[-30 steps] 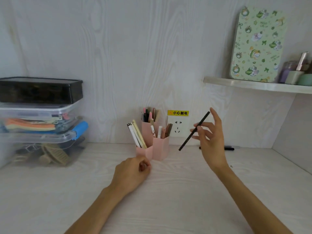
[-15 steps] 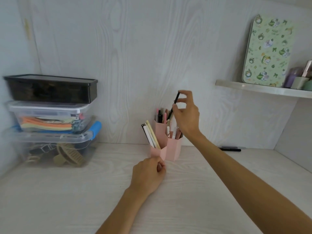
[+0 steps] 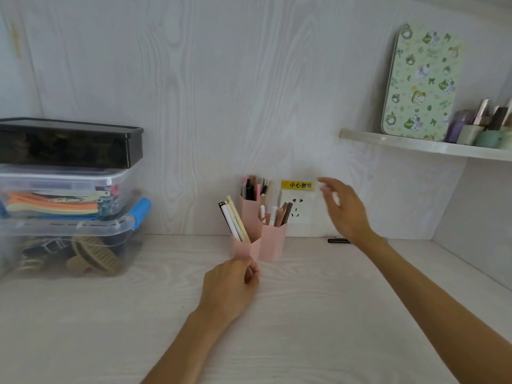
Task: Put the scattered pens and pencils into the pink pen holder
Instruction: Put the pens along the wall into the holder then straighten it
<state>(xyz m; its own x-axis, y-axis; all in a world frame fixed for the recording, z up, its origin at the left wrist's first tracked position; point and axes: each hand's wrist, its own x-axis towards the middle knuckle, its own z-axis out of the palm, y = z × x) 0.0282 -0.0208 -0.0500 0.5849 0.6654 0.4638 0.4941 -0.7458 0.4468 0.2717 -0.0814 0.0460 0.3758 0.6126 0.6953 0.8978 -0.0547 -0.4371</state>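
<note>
The pink pen holder (image 3: 259, 239), a cluster of three hexagonal cups of different heights, stands on the pale wood-grain bench (image 3: 318, 314) close against the back wall, roughly in the middle of the scene. Every cup has pens or pencils standing in it: white and cream ones lean left out of the low front cup, dark and pink ones crowd the tall back cup, and brown and white ones fill the right-hand cup. To the far left a stack of plastic storage boxes (image 3: 66, 195) sits on the bench, and high on the right a wall shelf (image 3: 415, 144) carries a green patterned tin and small bottles. The person's left hand (image 3: 230, 286) rests on the bench at the foot of the front cup, fingers curled loosely inward; whether it touches the cup or pinches anything is hard to tell. The right hand (image 3: 343, 212) hangs in the air to the right of the holder, fingers spread and holding nothing, blurred as if in motion. Just beyond its wrist one dark pen (image 3: 338, 240) lies flat on the bench along the foot of the wall, well apart from the holder. That is the only loose pen in sight, so the tidying looks nearly finished: by my judgement only this pen is left to pick up and drop in.
</note>
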